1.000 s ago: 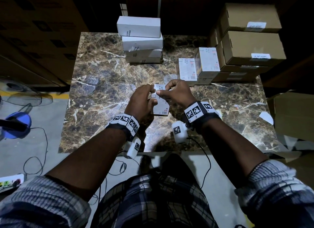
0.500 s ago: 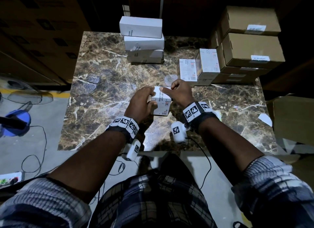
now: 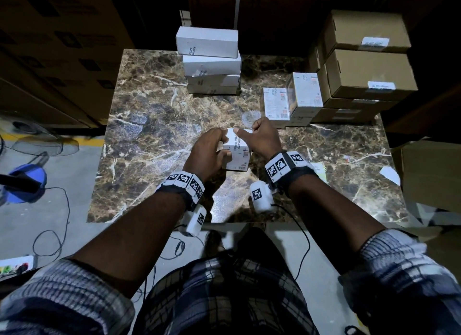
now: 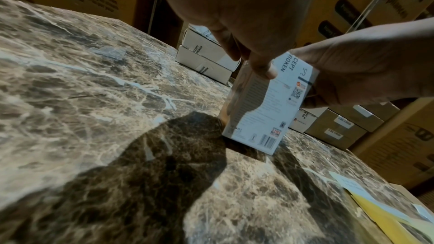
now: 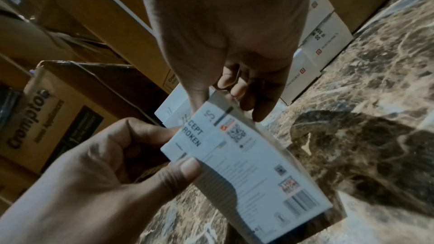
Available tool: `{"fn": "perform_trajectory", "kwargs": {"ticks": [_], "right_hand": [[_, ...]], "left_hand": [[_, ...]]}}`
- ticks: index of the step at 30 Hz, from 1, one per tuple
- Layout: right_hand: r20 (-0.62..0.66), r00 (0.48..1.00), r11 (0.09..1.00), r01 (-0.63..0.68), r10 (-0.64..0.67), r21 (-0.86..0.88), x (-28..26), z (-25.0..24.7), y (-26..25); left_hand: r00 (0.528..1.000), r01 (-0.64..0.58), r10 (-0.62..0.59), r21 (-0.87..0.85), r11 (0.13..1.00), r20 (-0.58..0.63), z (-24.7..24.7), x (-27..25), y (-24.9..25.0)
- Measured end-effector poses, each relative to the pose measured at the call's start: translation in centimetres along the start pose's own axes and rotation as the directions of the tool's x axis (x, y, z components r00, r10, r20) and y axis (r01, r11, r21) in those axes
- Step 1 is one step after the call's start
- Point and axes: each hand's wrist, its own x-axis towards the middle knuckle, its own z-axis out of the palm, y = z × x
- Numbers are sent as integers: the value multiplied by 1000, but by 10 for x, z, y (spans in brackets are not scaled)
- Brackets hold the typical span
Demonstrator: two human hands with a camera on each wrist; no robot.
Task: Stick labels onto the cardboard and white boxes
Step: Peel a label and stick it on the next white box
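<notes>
A small white printed box point(image 3: 238, 157) stands on end on the marble table point(image 3: 154, 125), near the middle. A white label point(image 5: 195, 136) reading "ACCEPT / BROKEN" is folded over its top edge. My left hand point(image 3: 209, 152) grips the box's left side, thumb on the near face point(image 5: 185, 170). My right hand point(image 3: 260, 137) pinches the top of the box, thumb on the label end and fingers curled behind. In the left wrist view the box point(image 4: 263, 110) shows its barcode face; its far side is hidden.
A stack of white boxes point(image 3: 210, 60) stands at the table's far edge. Two printed white boxes point(image 3: 294, 97) and labelled cardboard boxes point(image 3: 369, 70) fill the far right. A yellow label sheet point(image 4: 380, 216) lies right of my wrist. A big carton point(image 3: 431, 172) stands beside the table.
The box has been turned from lying back toward me to standing more upright between my hands. My right thumb has moved onto the label at the top edge.
</notes>
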Motion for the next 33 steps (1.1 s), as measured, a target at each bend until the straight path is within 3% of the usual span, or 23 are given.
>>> {"fn": "perform_trajectory", "kwargs": {"ticks": [2,6,13,19,25,27,30,33], "right_hand": [[-4,1000,998,12,-13,-58,0,1,0],[108,993,987,68,-52,-148,-6,-5,1],[-24,997,969,61,-69,-239,1,0,-2],[151,985,955,122,-84,-270,-1,-5,-1],[47,994,969,104,-96,-224,-1,-8,-4],[39,971,936,237,-234,-259,-8,-8,-7],[142,857,787,513,-496,-342,-23,-5,-6],[193,809,713,582,-555,-390,-28,-5,0]], "left_hand": [[1000,7,-7,13,1000,6,0,0,-1],[1000,8,-8,3,1000,2,0,-1,-1],[999,42,-42,16,999,15,0,2,2],[999,37,-37,-2,999,-21,0,1,7],[998,58,-58,-2,998,5,0,5,6],[998,56,-56,-5,998,5,0,5,5],[998,53,-54,-35,998,-25,1,5,5],[999,38,-39,-39,999,-20,0,4,5]]}}
